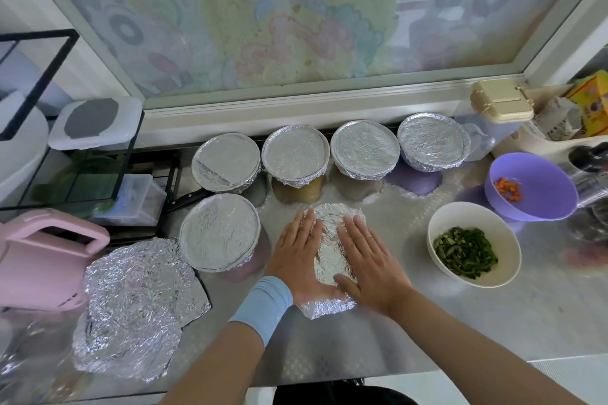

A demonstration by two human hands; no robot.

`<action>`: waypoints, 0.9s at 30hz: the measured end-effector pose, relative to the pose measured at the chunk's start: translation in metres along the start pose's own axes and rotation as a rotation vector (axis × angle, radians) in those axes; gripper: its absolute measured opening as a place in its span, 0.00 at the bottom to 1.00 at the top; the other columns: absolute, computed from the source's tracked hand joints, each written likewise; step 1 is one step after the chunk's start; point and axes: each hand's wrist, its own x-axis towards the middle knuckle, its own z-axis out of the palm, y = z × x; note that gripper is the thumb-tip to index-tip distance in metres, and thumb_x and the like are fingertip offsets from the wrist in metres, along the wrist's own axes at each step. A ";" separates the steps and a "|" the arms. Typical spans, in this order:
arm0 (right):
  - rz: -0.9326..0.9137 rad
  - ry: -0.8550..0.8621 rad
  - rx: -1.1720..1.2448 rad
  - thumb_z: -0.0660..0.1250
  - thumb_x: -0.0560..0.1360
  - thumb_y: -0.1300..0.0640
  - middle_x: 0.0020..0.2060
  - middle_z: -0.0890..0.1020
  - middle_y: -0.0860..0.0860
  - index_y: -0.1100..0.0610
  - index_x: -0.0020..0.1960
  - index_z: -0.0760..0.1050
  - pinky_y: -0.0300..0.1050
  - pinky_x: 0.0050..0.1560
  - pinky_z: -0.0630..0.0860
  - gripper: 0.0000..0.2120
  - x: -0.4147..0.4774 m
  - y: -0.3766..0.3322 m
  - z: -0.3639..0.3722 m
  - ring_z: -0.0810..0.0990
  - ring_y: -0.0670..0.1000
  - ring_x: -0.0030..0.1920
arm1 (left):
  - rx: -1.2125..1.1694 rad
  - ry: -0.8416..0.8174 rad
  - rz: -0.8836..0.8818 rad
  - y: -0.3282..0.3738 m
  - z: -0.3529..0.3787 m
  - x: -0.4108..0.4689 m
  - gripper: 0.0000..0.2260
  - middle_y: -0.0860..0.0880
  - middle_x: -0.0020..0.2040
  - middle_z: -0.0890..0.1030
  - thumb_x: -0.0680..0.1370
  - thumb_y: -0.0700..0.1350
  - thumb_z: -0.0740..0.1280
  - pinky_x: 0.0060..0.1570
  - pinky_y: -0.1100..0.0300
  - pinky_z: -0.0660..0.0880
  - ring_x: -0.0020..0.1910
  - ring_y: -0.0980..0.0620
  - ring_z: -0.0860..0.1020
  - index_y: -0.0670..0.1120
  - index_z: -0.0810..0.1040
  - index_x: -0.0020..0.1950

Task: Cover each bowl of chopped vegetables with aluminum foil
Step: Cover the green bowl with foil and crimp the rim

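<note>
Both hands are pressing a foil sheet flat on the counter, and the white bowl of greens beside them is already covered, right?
No: the head view shows the white bowl uncovered. The left hand and right hand do press the foil sheet flat.

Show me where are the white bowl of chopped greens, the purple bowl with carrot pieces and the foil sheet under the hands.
white bowl of chopped greens (473,216): head view, bare inner wall.
purple bowl with carrot pieces (544,182): head view, bare inner wall.
foil sheet (330,248): head view, its uncovered middle.
</note>
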 end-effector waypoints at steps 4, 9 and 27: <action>-0.114 -0.016 0.004 0.54 0.76 0.30 0.80 0.47 0.56 0.59 0.80 0.49 0.56 0.77 0.50 0.45 -0.009 0.012 -0.003 0.44 0.57 0.79 | -0.026 -0.076 0.045 -0.005 -0.007 0.002 0.67 0.49 0.77 0.27 0.55 0.82 0.61 0.76 0.46 0.35 0.74 0.50 0.25 0.48 0.32 0.78; -0.147 -0.052 -0.023 0.52 0.74 0.26 0.79 0.49 0.57 0.60 0.80 0.50 0.57 0.76 0.52 0.48 -0.007 0.016 -0.003 0.46 0.57 0.79 | 0.048 -0.056 0.074 -0.004 -0.008 0.000 0.67 0.47 0.76 0.27 0.57 0.77 0.68 0.74 0.48 0.32 0.74 0.48 0.25 0.48 0.32 0.78; 0.325 0.015 0.227 0.41 0.77 0.43 0.76 0.62 0.56 0.60 0.78 0.58 0.55 0.73 0.64 0.35 0.045 -0.015 -0.007 0.59 0.57 0.77 | -0.279 0.192 -0.068 0.000 -0.015 0.007 0.36 0.50 0.80 0.52 0.78 0.66 0.46 0.77 0.57 0.47 0.78 0.51 0.49 0.47 0.50 0.81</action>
